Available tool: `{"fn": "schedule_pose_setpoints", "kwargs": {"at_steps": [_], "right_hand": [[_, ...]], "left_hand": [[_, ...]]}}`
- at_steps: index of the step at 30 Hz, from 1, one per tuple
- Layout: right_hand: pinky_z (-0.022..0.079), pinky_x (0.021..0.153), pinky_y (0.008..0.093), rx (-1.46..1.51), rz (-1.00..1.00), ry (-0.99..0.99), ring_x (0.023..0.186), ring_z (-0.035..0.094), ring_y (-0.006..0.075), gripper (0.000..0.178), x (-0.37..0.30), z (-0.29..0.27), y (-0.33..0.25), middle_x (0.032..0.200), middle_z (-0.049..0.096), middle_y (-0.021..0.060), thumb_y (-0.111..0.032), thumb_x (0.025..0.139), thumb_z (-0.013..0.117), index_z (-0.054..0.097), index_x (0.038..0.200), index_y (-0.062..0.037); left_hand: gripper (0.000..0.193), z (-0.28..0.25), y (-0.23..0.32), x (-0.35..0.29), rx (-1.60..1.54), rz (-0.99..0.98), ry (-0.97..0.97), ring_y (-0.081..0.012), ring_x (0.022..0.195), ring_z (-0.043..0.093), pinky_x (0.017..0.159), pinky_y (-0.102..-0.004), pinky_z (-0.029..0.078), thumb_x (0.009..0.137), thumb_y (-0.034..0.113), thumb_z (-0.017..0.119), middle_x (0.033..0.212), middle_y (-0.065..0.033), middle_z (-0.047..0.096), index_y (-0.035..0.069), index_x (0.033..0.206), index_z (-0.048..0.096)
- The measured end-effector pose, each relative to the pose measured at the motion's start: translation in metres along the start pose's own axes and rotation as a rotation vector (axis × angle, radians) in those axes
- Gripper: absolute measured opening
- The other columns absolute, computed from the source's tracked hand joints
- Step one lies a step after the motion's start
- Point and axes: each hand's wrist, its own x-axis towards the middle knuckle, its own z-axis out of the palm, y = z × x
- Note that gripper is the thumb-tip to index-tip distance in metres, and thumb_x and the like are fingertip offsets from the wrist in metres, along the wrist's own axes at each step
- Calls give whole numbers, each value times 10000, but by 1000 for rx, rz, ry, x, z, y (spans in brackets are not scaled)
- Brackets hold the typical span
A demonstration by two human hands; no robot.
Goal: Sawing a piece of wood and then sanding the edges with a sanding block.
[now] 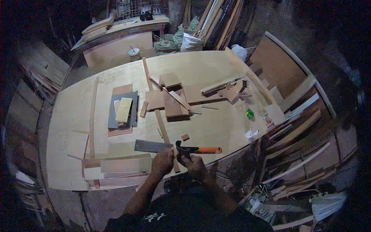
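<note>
My left hand [164, 162] is closed at the near edge of the table, pinching a small pale piece [175, 151] that looks like wood. Close beside it, my right hand [196, 168] grips a dark, curved strip [180, 148] bent round toward the pale piece. The strip's material is hard to tell. Just beyond my hands lie a flat grey blade [151, 146] on the left and an orange handle [209, 149] on the right; my hands hide whether they join. A small brown wood block [185, 137] rests a little farther off.
Wooden boards [176, 104] are piled mid-table [69, 127], with a grey sheet [112, 116] under wood pieces on the left. Flat boards [125, 164] lie near left. A green tape roll [250, 113] sits at right. Timber strips [295, 129] lean beyond the right edge.
</note>
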Motion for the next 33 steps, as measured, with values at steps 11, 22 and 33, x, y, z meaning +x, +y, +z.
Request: {"fn": "schedule_pose_setpoints", "kwargs": {"at_steps": [11, 22, 33], "right_hand": [[465, 694, 292, -150, -234, 26, 775, 600, 134, 295, -1, -28, 44, 803, 647, 102, -245, 942, 530, 637, 970, 28], [395, 572, 267, 62, -2, 5, 628, 495, 92, 323, 2, -124, 72, 668, 510, 15, -274, 956, 502, 528, 764, -15], [469, 674, 342, -91, 242, -17, 728, 584, 165, 304, -4, -239, 159, 797, 619, 81, -271, 923, 537, 606, 1004, 14]], "left_hand": [[334, -28, 65, 13, -340, -158, -225, -419, 748, 614, 633, -513, 490, 989, 295, 348, 838, -226, 616, 49, 936, 568], [290, 56, 118, 60, -310, 41, -53, -406, 717, 608, 656, -515, 491, 969, 285, 395, 856, -201, 621, 52, 1036, 554], [576, 146, 153, 83, -128, -344, -340, -366, 866, 651, 677, -485, 517, 811, 487, 601, 880, -215, 652, 42, 1164, 509]]}}
